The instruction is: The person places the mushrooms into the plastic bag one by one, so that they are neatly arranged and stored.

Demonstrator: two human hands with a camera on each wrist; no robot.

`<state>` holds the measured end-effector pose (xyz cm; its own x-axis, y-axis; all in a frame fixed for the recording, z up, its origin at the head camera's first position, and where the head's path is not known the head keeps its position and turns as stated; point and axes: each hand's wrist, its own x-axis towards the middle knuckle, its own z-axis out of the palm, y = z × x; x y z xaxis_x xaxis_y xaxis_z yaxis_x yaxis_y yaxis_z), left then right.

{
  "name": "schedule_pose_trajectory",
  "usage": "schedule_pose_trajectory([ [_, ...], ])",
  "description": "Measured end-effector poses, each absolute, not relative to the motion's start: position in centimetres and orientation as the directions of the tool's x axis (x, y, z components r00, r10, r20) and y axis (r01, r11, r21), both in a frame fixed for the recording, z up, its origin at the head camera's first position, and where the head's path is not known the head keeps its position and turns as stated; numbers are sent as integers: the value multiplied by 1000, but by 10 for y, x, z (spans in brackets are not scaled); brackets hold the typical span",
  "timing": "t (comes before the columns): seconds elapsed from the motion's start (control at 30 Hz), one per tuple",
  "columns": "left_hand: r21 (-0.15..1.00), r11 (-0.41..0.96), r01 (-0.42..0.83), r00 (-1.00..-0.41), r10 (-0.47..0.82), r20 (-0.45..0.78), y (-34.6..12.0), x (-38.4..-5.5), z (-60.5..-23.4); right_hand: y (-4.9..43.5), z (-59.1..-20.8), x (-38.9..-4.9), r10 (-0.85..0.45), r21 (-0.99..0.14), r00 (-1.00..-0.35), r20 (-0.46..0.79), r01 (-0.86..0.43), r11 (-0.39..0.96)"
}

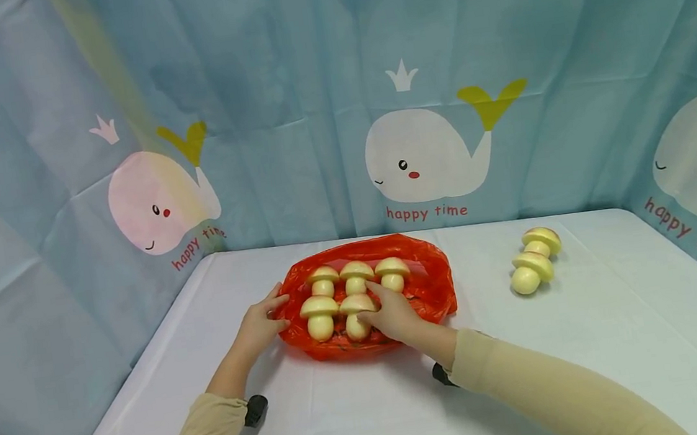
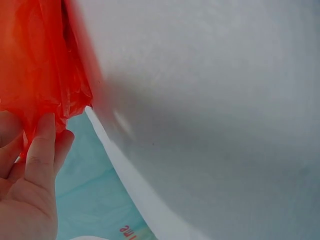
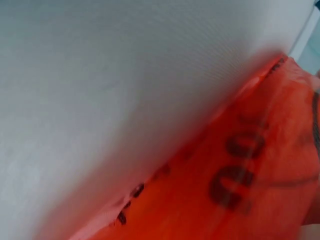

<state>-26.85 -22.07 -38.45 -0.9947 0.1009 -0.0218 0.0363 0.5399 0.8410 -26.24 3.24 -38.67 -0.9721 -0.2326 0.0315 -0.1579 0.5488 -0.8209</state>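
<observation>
A red plastic bag point(image 1: 432, 287) lies spread wide on the table in the head view. Inside it several yellow toy mushrooms point(image 1: 319, 315) stand in two rows, with reddish tinges on some caps. My right hand point(image 1: 396, 317) reaches over the bag's near side and holds the front-row toy mushroom point(image 1: 357, 326) on the right between thumb and fingers. At the bag's left rim, my left hand point(image 1: 261, 324) touches the plastic with extended, spread fingers. The left wrist view shows those fingers point(image 2: 40, 157) against the red plastic. Only the bag's printed side point(image 3: 260, 170) shows clearly in the right wrist view.
Two more toy mushrooms, one farther back point(image 1: 541, 240) and one nearer point(image 1: 531, 272), lie tipped together on the white table point(image 1: 360, 419), right of the bag. A blue curtain point(image 1: 283, 109) printed with whales hangs along the back and sides.
</observation>
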Motion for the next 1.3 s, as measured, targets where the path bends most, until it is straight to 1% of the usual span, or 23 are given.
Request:
schedule_pose_trajectory([
  [0.33,843,537,42,-994,104,-17,-220,-266,-383,54,-371,-253,-163,-819,-987,-1,-93,566],
  [0.57,841,539,50,-995,103,-7,-221,-266,-383,81,-355,-247,-124,-838,-991,48,-108,535],
  [0.7,841,539,49,-995,104,-9,-221,-266,-383,97,-349,-246,-111,-852,-992,53,-103,514],
  [1.07,846,530,53,-993,118,-12,-220,-266,-382,139,-339,-239,-73,-834,-995,71,-99,543],
  [1.3,845,532,60,-993,122,-6,-220,-266,-381,164,-336,-235,-56,-808,-993,109,-121,577],
])
